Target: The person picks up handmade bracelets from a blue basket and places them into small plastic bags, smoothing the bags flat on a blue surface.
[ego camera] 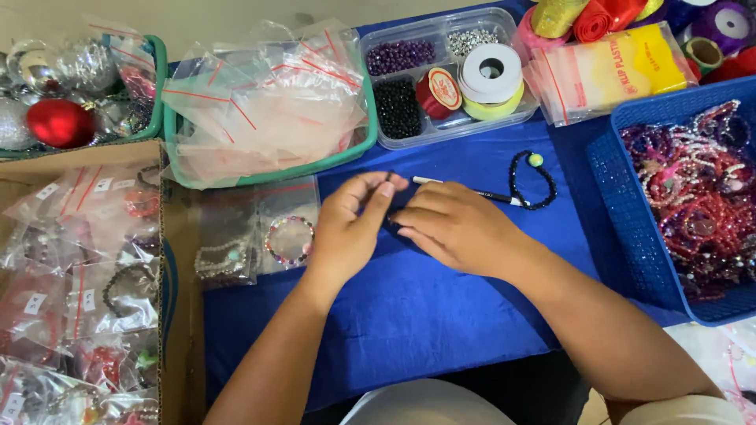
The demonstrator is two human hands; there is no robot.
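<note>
Viewing the counter from above, we saw both hands meeting over the blue cloth [409, 315] that covered it. Our left hand [346, 232] pinched its thumb and index fingers [383, 189] together on a small dark item, seemingly the end of a strand of dark beads, though it was too small to identify. Our right hand [457, 228] lay palm down just beside it, fingers bent toward the same spot; whether they gripped anything we could not tell. A thin white-tipped needle-like tool [429, 181] lay just beyond the right hand, and the black beaded bracelet with one pale green bead [543, 193] rested on the cloth near it, toward the right. Behind the hands stood a clear plastic compartment box of purple, silver and black beads and cord spools [445, 79]. A green tray of small clear zip bags [268, 110] sat to its left. A blue plastic basket of pink and purple bracelets [630, 212] stood at the right edge. Bagged bracelets [256, 240] lay left of the left hand, beside a cardboard box of more bags [177, 260].
</note>
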